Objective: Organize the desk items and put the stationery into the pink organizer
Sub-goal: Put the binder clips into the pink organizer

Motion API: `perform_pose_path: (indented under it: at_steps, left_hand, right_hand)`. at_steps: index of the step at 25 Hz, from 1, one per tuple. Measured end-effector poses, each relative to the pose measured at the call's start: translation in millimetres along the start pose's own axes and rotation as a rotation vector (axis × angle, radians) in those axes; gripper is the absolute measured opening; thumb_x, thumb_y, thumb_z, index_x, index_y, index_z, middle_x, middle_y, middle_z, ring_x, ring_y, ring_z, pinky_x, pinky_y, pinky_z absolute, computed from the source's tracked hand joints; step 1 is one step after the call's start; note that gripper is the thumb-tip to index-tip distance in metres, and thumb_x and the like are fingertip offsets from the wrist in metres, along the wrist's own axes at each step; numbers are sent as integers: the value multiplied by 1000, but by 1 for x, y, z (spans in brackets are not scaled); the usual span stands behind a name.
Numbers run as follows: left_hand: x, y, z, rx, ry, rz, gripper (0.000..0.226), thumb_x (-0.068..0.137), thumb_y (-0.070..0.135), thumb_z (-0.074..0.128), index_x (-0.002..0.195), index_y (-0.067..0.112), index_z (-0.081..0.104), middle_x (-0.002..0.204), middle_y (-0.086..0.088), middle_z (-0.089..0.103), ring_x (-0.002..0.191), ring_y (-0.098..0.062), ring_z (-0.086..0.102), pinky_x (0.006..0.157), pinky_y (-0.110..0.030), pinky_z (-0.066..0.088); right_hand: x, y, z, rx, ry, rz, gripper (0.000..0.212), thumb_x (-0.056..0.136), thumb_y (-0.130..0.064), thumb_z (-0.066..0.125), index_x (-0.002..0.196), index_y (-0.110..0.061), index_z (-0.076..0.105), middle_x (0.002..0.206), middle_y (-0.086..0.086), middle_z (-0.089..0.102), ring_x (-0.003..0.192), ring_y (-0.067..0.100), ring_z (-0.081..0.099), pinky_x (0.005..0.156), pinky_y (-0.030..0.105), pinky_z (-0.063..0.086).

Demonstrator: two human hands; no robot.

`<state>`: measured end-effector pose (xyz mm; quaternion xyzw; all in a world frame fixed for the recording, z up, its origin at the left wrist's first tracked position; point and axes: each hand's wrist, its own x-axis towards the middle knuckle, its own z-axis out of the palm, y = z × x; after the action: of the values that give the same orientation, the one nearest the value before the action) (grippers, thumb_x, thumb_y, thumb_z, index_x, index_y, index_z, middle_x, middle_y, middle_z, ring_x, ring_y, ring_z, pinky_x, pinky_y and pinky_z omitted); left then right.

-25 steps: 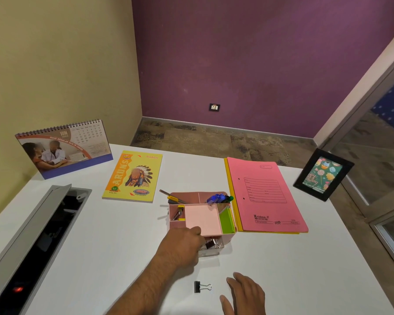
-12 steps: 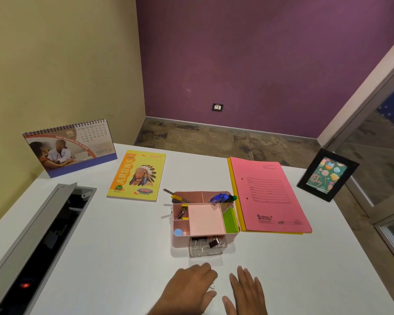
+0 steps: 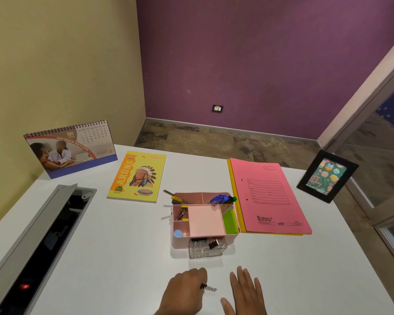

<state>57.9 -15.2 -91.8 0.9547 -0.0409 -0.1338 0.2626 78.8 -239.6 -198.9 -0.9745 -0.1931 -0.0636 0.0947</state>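
Pinching binder clip (image 3: 208,287) | left hand (image 3: 184,292) (fingers curled) | right hand (image 3: 246,292) flat, beside

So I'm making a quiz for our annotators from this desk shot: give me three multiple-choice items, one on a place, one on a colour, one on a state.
1. Where does the yellow notebook lie relative to the pink organizer?
A. far left of it
B. right of it
C. inside it

2. What colour is the top folder to the right of the organizer?
A. green
B. pink
C. white

3. What is the left hand doing?
A. lying flat and holding nothing
B. lifting the calendar
C. pinching a binder clip at the table

Answers:
1 A: the notebook lies on the white table between the desk calendar and the organizer.
2 B: its cover is pink, over a yellow one.
3 C: the fingers curl on the small clip, while the right hand rests flat beside it.
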Motion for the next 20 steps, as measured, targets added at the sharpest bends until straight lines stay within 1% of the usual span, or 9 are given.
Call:
perform_pose_path:
  at_steps: [3,5,6,8,10,12,14,17,20]
  left_hand:
    - [7,6,-9,-205,254,158,13,85,32,59,98,31,59,94,12,65,83,-9,61,73,-26,51]
    - [16,10,-19,-251,467,301,13,83,29,67,96,31,66,91,16,69,82,-1,61,73,-16,51]
    - [21,11,-25,-243,534,353,14,82,27,69,96,29,69,92,14,70,83,-1,61,74,-14,50]
    - [30,11,-38,-200,574,400,16,81,22,73,97,24,72,91,11,72,81,-5,63,72,-16,51]
    - [39,6,-47,-152,525,371,21,77,18,78,96,24,74,88,10,70,75,-7,63,65,-18,51]
    - [44,0,-50,-97,425,312,27,73,15,81,97,25,76,86,9,70,74,-10,65,63,-20,52]
    - [49,-1,-52,-4,316,262,31,77,12,74,106,25,74,93,4,70,82,-17,67,67,-27,55]
    - [57,1,-55,138,155,214,42,85,6,61,122,25,66,108,-1,65,98,-21,61,79,-36,54]
    - [61,6,-57,199,113,186,38,85,5,61,119,22,67,106,-2,66,97,-23,62,80,-37,54]
  right_hand:
    - [0,-2,-1,9,3,8,66,90,-66,26,130,-18,47,164,-7,0,150,11,2,118,37,6]
    - [0,-2,0,16,-5,16,66,90,-66,26,131,-18,47,163,-8,-1,150,11,2,118,37,5]
    - [0,-2,0,18,-11,20,66,89,-67,26,131,-19,47,163,-9,-1,150,11,2,118,36,5]
    - [1,-2,-1,16,-24,25,67,89,-67,25,130,-19,47,163,-9,-2,150,10,1,118,35,4]
    - [2,-2,-2,9,-31,26,67,89,-67,24,130,-19,47,163,-9,-3,150,10,-1,118,35,3]
    - [3,-2,-2,2,-30,23,67,89,-68,24,130,-19,46,163,-8,-4,150,11,-1,118,36,3]
    - [2,-2,-2,-5,-23,17,68,89,-68,24,130,-19,46,163,-8,-4,150,11,-1,118,36,3]
    - [2,-2,-3,-12,-25,20,68,89,-68,24,130,-19,47,163,-7,-4,150,11,-2,118,36,3]
    - [3,-2,-3,-7,-15,17,68,89,-68,24,130,-19,47,163,-8,-3,150,11,-1,117,36,3]
